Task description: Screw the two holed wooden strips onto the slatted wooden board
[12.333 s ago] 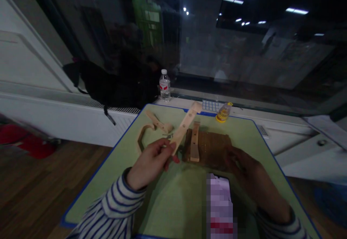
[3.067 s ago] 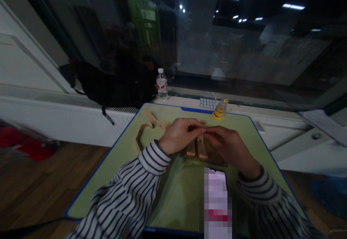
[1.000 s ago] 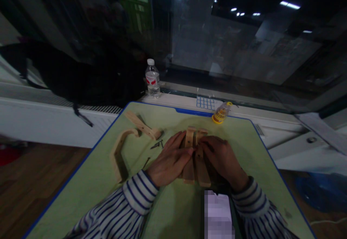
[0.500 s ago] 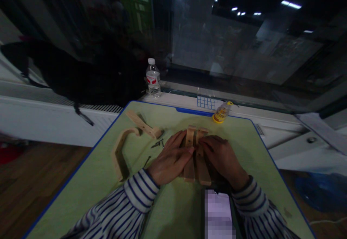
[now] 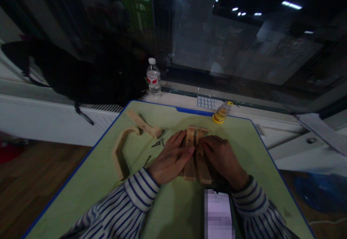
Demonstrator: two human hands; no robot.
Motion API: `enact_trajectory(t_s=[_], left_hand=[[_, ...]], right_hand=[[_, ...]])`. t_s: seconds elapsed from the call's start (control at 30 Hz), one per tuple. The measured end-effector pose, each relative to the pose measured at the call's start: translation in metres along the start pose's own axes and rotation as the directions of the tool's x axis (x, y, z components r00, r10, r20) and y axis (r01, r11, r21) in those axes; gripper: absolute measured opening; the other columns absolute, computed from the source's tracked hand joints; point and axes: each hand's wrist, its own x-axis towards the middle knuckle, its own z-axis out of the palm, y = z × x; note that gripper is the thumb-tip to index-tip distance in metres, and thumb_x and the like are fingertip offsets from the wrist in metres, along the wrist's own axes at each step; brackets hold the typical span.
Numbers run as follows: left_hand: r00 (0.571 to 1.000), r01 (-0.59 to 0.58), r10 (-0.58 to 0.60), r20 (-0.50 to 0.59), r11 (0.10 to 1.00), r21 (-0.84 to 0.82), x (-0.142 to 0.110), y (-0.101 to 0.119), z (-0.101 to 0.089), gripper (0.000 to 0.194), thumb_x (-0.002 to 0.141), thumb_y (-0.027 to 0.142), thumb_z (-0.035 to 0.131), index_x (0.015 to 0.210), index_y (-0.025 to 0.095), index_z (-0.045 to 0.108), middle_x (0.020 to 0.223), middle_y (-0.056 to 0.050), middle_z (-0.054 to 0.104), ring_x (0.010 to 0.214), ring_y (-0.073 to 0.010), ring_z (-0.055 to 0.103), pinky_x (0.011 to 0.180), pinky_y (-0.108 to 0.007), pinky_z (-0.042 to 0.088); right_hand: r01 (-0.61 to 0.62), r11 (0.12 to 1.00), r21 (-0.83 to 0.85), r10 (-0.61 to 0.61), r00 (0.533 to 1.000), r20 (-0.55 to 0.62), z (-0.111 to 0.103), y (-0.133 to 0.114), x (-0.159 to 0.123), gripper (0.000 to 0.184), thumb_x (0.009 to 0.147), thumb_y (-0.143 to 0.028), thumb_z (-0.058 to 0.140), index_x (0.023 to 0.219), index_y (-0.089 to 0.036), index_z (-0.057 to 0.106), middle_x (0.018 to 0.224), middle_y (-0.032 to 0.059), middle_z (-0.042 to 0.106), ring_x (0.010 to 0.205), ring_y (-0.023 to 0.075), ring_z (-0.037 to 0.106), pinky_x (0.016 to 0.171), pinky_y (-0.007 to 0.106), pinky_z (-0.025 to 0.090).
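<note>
Two curved wooden pieces lie side by side on the table, with a narrow gap between them. My left hand [image 5: 173, 158] is closed against the left wooden piece [image 5: 190, 172], its thumb across the top and its fingers along the outer edge. From the other side, my right hand [image 5: 221, 156] has its fingers bent together on the right wooden piece [image 5: 204, 172]; its fingertips are partly hidden. Each piece has a small dark hole. Left of my hands are several dark screws [image 5: 157, 143], and one more screw [image 5: 148, 160] lies nearer my wrist.
A hooked wooden piece [image 5: 118, 156] and another wooden piece [image 5: 145, 125] lie on the table's left. A phone [image 5: 219, 213] is near the front. At the back stands a yellow-capped glue bottle [image 5: 222, 112]. A water bottle [image 5: 153, 78] is on the sill beside a black bag [image 5: 81, 73].
</note>
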Motion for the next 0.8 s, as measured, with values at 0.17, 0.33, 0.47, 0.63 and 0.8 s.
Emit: enact_trajectory(t_s=[0.17,0.33,0.47,0.63,0.8], left_hand=[[1.000,-0.006,0.006,-0.011,1.000,0.021,0.0010,0.0007,-0.0005,0.047,0.099,0.045,0.027,0.126,0.027,0.060,0.156,-0.002,0.025,0.144,-0.0241,0.020,0.119,-0.047,0.019],[1.000,-0.013,0.013,-0.003,1.000,0.015,0.0003,0.0035,-0.0025,0.047,0.098,0.045,0.027,0.119,0.029,0.066,0.156,-0.001,0.026,0.144,-0.0248,0.020,0.119,-0.048,0.019],[1.000,0.017,-0.017,-0.003,1.000,0.003,-0.0003,0.0048,-0.0032,0.047,0.098,0.046,0.028,0.115,0.029,0.068,0.155,0.000,0.026,0.144,-0.0250,0.019,0.119,-0.048,0.018],[1.000,0.010,-0.010,0.003,1.000,0.001,0.0000,0.0050,-0.0041,0.045,0.098,0.045,0.029,0.115,0.028,0.068,0.155,0.000,0.027,0.144,-0.0249,0.019,0.119,-0.048,0.018],[1.000,0.014,-0.014,0.011,1.000,0.006,0.0002,0.0039,-0.0035,0.048,0.098,0.048,0.028,0.112,0.027,0.069,0.156,0.000,0.024,0.145,-0.0249,0.018,0.120,-0.047,0.016]], right_hand=[[-0.006,1.000,-0.005,0.006,1.000,0.008,0.0015,0.0011,0.0005,0.019,0.092,-0.022,0.049,0.099,-0.024,0.067,0.099,0.0034,0.072,0.091,0.0176,0.066,0.085,0.030,0.049],[-0.031,0.999,-0.020,0.031,0.999,0.007,0.0008,-0.0008,-0.0004,0.021,0.092,-0.024,0.048,0.106,-0.023,0.065,0.103,0.0049,0.071,0.093,0.0187,0.066,0.086,0.031,0.049],[-0.039,0.999,-0.019,0.039,0.999,0.017,-0.0012,-0.0023,-0.0010,0.020,0.092,-0.024,0.049,0.105,-0.023,0.065,0.103,0.0046,0.071,0.093,0.0180,0.066,0.086,0.031,0.049],[-0.040,0.999,-0.024,0.040,0.999,0.020,-0.0029,-0.0036,-0.0016,0.020,0.092,-0.023,0.050,0.105,-0.023,0.065,0.104,0.0053,0.071,0.094,0.0188,0.066,0.087,0.032,0.049],[-0.036,0.998,-0.047,0.037,0.999,0.009,-0.0075,-0.0080,-0.0039,0.021,0.090,-0.027,0.052,0.108,-0.022,0.063,0.106,0.0064,0.070,0.093,0.0209,0.066,0.086,0.035,0.050]])
